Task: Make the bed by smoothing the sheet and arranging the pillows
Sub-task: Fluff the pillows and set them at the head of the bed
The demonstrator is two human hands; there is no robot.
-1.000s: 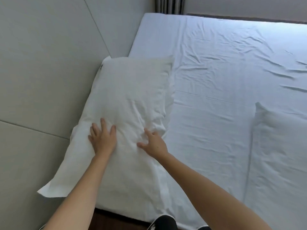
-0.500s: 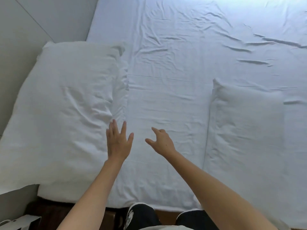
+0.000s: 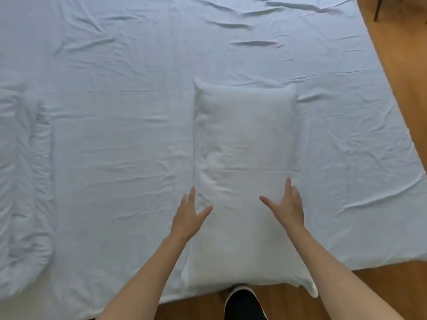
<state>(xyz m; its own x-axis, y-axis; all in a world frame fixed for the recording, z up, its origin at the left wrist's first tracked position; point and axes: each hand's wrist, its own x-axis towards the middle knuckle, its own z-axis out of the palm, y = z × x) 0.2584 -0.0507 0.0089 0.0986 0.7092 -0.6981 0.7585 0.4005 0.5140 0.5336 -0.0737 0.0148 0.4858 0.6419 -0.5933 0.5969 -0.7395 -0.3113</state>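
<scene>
A white pillow (image 3: pixel 246 144) lies lengthwise on the wrinkled white sheet (image 3: pixel 120 144), its near end hanging a little past the bed's front edge. My left hand (image 3: pixel 188 219) is over the pillow's left border, fingers straight and thumb spread. At the pillow's right side my right hand (image 3: pixel 286 205) is spread open in the same way, fingers pointing away from me. Neither hand holds anything; whether they touch the pillow I cannot tell. A second white pillow (image 3: pixel 22 181) lies crumpled at the far left edge of the view.
Wooden floor (image 3: pixel 402 93) runs along the bed's right side and front edge. A dark chair leg (image 3: pixel 379 9) stands at the top right. My dark shoe (image 3: pixel 243 304) shows below the pillow's near end.
My view and both hands have shifted right, from the first pillow by the wall, across the bare sheet, to the second pillow. Both hands now flank that pillow.
</scene>
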